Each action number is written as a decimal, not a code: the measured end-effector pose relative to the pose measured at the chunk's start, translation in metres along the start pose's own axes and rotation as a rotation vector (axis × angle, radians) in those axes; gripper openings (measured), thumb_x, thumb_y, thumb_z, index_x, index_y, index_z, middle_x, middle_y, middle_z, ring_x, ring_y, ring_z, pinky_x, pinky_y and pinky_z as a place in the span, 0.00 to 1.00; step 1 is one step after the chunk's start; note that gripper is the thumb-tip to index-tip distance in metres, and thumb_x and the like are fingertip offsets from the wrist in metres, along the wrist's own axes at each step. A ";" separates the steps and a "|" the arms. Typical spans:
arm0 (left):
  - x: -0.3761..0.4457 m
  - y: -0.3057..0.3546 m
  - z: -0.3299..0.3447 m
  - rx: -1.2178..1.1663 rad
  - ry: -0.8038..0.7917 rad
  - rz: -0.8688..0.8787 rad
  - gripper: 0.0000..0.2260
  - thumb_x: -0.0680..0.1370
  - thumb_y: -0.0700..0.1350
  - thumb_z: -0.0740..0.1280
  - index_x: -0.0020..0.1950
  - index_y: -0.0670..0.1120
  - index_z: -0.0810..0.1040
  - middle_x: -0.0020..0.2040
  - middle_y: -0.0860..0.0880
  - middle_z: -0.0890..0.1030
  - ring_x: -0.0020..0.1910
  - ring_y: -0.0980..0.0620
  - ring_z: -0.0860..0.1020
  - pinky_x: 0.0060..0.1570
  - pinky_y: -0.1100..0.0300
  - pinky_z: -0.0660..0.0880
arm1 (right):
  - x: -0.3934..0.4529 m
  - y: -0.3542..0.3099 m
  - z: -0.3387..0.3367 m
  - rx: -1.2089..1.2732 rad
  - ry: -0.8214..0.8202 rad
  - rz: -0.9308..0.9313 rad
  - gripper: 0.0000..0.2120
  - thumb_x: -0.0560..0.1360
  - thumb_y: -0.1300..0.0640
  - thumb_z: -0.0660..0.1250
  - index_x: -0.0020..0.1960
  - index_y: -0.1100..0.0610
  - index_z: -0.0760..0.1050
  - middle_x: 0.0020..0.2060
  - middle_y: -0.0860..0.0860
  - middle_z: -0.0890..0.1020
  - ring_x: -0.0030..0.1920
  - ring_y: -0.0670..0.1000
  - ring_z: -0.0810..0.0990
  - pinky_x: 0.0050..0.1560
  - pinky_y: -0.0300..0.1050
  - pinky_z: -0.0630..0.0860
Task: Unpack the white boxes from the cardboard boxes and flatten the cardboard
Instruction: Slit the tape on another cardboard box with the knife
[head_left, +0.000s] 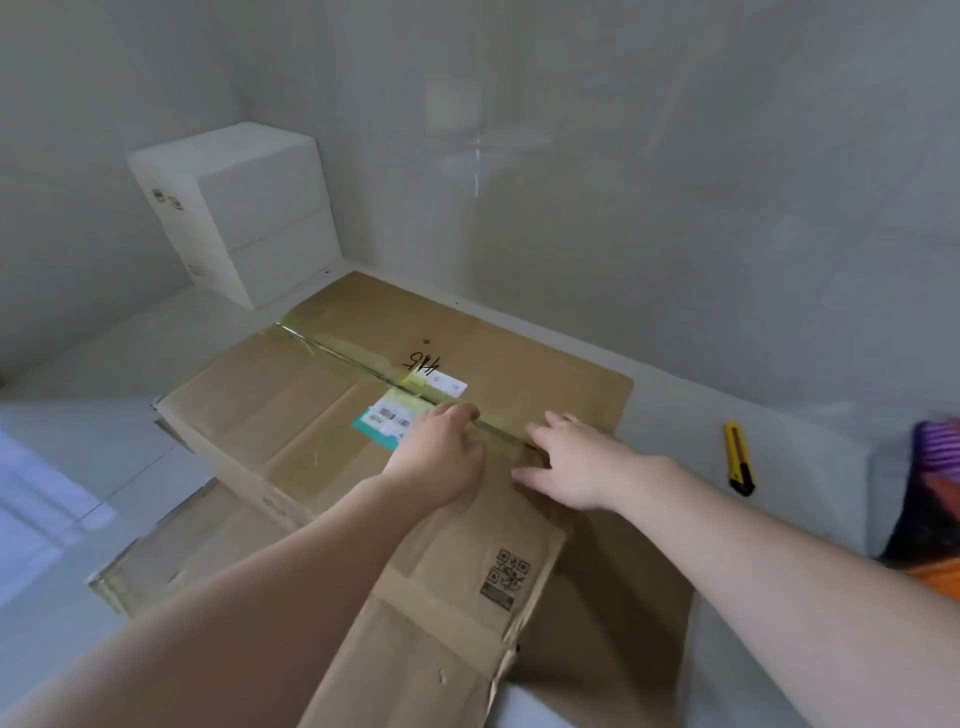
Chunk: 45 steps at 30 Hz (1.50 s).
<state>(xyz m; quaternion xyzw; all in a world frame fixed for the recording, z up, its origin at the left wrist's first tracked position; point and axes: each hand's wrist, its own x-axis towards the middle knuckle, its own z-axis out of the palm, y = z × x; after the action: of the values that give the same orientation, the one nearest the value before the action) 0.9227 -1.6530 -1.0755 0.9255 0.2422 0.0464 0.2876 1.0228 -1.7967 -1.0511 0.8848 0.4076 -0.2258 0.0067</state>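
A closed cardboard box (291, 415) lies on the white floor, its taped centre seam cut open. My left hand (441, 462) rests on the near end of the seam, fingertips curled into the slit at the left flap's edge. Across the seam, my right hand (571, 462) lies with fingers stretched out, touching the right flap (519, 364). Two white boxes (249, 213) stand stacked in the far left corner against the wall. Flattened cardboard (441, 639) lies under the box, toward me.
A yellow utility knife (738, 457) lies on the floor to the right of the box. Colourful fabric (930, 499) shows at the right edge. Grey walls close the far side, and another flat cardboard piece (171, 561) lies at lower left.
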 end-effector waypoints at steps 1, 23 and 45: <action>0.002 0.013 0.008 0.009 -0.013 0.039 0.20 0.77 0.45 0.61 0.68 0.45 0.71 0.67 0.47 0.72 0.66 0.47 0.70 0.64 0.57 0.66 | -0.003 0.013 -0.003 0.001 0.014 0.021 0.35 0.77 0.36 0.56 0.78 0.51 0.52 0.78 0.55 0.49 0.77 0.55 0.48 0.74 0.55 0.55; 0.091 0.138 0.125 0.426 -0.120 0.361 0.26 0.76 0.46 0.65 0.73 0.45 0.63 0.73 0.47 0.63 0.73 0.46 0.59 0.73 0.54 0.54 | 0.032 0.342 0.096 0.438 0.283 0.703 0.05 0.76 0.59 0.62 0.49 0.60 0.72 0.53 0.62 0.76 0.48 0.61 0.75 0.40 0.44 0.66; 0.096 0.119 0.136 0.310 -0.003 0.412 0.25 0.73 0.41 0.65 0.70 0.45 0.66 0.69 0.49 0.69 0.68 0.49 0.64 0.70 0.58 0.59 | 0.089 0.337 0.119 0.604 0.451 0.859 0.13 0.73 0.66 0.61 0.56 0.64 0.66 0.47 0.61 0.76 0.49 0.63 0.76 0.44 0.48 0.70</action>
<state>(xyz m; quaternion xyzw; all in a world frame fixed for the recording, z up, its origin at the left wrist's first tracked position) 1.0876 -1.7618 -1.1274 0.9884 0.0524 0.0648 0.1271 1.2701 -1.9809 -1.2518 0.9599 -0.0800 -0.1150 -0.2426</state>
